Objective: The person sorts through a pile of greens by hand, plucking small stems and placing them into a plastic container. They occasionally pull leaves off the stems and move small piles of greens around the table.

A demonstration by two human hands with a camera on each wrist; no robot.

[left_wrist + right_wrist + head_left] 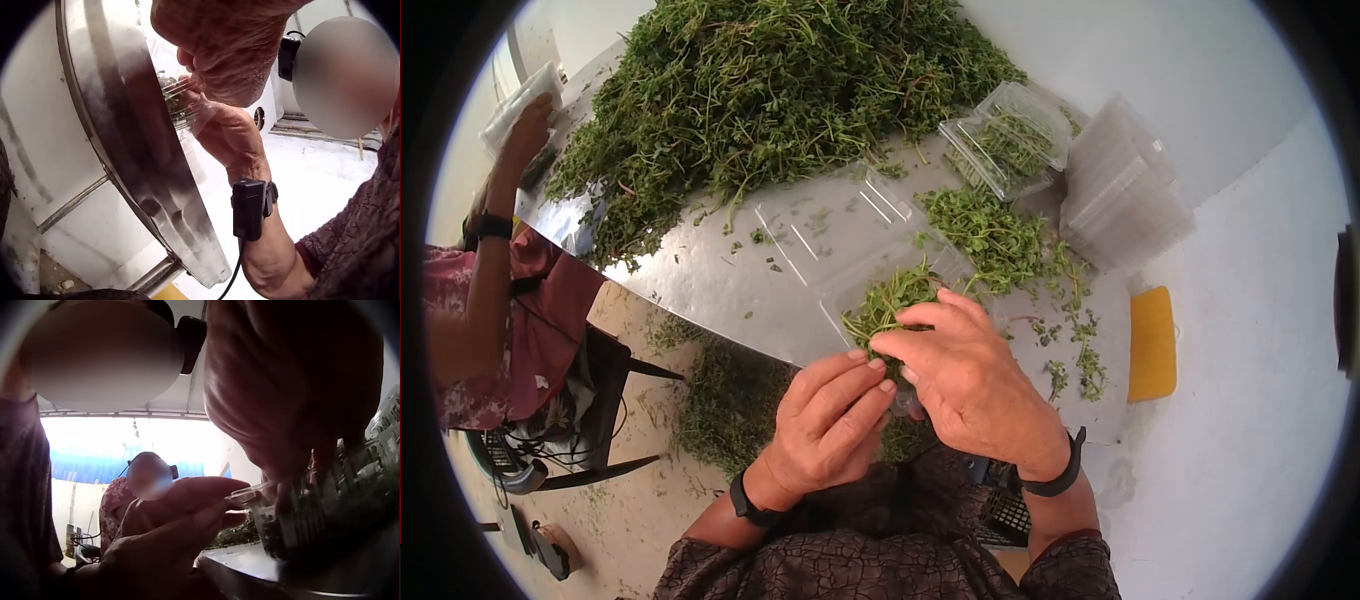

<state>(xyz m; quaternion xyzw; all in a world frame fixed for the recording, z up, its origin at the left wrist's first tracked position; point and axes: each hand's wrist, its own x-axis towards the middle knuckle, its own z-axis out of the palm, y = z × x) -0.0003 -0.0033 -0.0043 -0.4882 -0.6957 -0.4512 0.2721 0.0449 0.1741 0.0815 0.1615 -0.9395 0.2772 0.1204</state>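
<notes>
Leafy green sprigs [897,296] fill the near half of a clear plastic clamshell container [805,243], whose lid lies folded back on the metal table. My left hand [828,420] is at the near edge. In the right wrist view, its fingers and thumb pinch the container rim [249,493]. From above, my right hand [975,385] reaches over the container, with bent index finger and thumb around some sprigs. The right wrist view shows the right fingers [284,499] pointing down at the container, in shadow. The left wrist view shows both hands close together at the clear plastic.
A large heap of greens [790,90] covers the table's back. Loose sprigs [995,235], a filled container [1010,145] and stacked empty containers [1125,190] stand right, near a yellow board [1152,345]. Another person's arm [495,220] is at left. Greens lie below [730,400].
</notes>
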